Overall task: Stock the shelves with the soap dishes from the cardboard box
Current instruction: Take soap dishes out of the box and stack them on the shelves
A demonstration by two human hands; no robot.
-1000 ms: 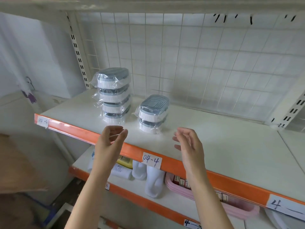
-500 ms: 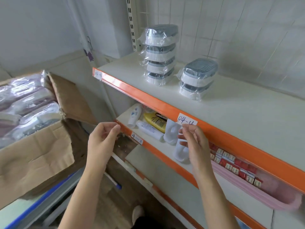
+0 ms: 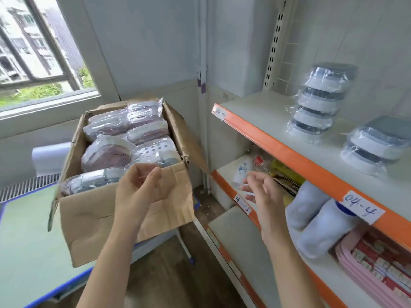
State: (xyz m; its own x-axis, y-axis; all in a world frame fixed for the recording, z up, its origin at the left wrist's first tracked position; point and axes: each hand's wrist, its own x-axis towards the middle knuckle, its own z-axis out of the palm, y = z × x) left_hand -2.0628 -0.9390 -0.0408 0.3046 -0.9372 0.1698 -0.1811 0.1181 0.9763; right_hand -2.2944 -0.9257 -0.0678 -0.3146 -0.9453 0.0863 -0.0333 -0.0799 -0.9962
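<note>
An open cardboard box (image 3: pixel 93 210) stands on a green table at the left, packed with several plastic-wrapped soap dishes (image 3: pixel 106 155) in purple and grey. On the upper shelf (image 3: pixel 262 112) at the right stand a tall stack of wrapped grey-and-white soap dishes (image 3: pixel 320 103) and a shorter stack (image 3: pixel 375 145) beside it. My left hand (image 3: pixel 138 190) hovers in front of the box's near wall, fingers loosely curled, holding nothing. My right hand (image 3: pixel 264 194) is in the air between box and shelves, fingers relaxed and empty.
The green table (image 3: pixel 29 247) has a blue edge. The lower shelf (image 3: pixel 244 236) holds bottles, white containers (image 3: pixel 320 227) and a pink tray (image 3: pixel 373 270). Orange shelf edges carry paper labels. A window is at the top left; wooden floor lies between table and shelves.
My view has swung left from the shelf to the box. Both hands, empty throughout, have pulled back from the upper shelf and moved toward the box.
</note>
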